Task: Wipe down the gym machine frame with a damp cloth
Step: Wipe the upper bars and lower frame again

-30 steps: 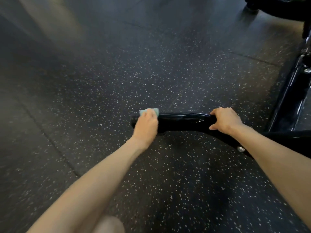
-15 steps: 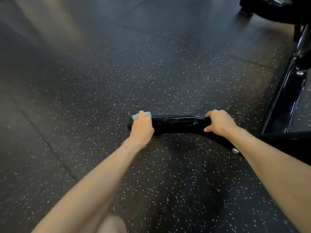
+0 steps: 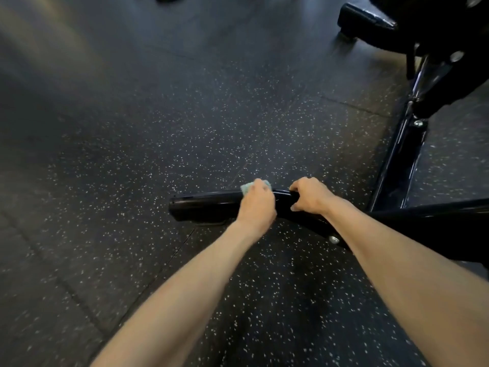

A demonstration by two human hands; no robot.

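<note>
Teal cloth (image 3: 247, 187) under left hand (image 3: 256, 205) on black frame bar (image 3: 203, 206).

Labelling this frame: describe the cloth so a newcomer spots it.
Find the black frame bar low over the speckled floor. The left hand wraps over it. The cloth is the pale teal scrap showing past its knuckles; nothing else there is teal.

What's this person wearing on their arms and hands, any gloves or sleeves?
The left hand and right hand are ungloved; the left forearm and right forearm are bare to the picture's edge: no sleeves, watch or wristband. Fingers too hidden to check for rings.
</note>
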